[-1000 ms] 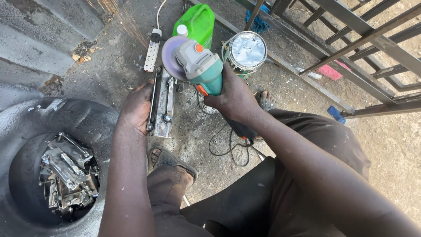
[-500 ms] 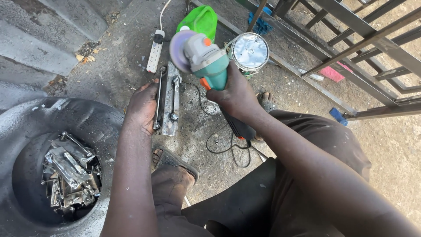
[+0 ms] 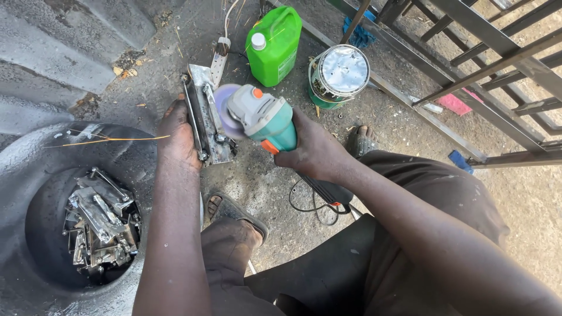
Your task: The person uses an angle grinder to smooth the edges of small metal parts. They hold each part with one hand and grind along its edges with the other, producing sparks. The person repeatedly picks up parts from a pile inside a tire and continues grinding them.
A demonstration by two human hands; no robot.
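Note:
My right hand [image 3: 313, 152] grips a teal and grey angle grinder [image 3: 260, 117] with orange buttons. Its spinning disc [image 3: 223, 111] touches a flat metal bracket [image 3: 206, 117] with a rod along one edge. My left hand [image 3: 178, 134] holds that bracket tilted on the ground from its left side. Thin orange sparks [image 3: 105, 140] streak to the left over an old tyre [image 3: 35, 169]. The grinder's black cord [image 3: 307, 202] loops on the ground under my right wrist.
Inside the tyre lie several similar metal pieces [image 3: 99, 225]. A green plastic jug [image 3: 274, 44] and a tin can with a shiny lid [image 3: 339, 73] stand beyond the grinder. A white power strip [image 3: 219, 52] lies near the jug. Metal gate frames [image 3: 492, 70] lie at the right.
The grinder has come down so its disc meets the bracket, and sparks now fly left. My left hand still holds the bracket. The view has shifted slightly.

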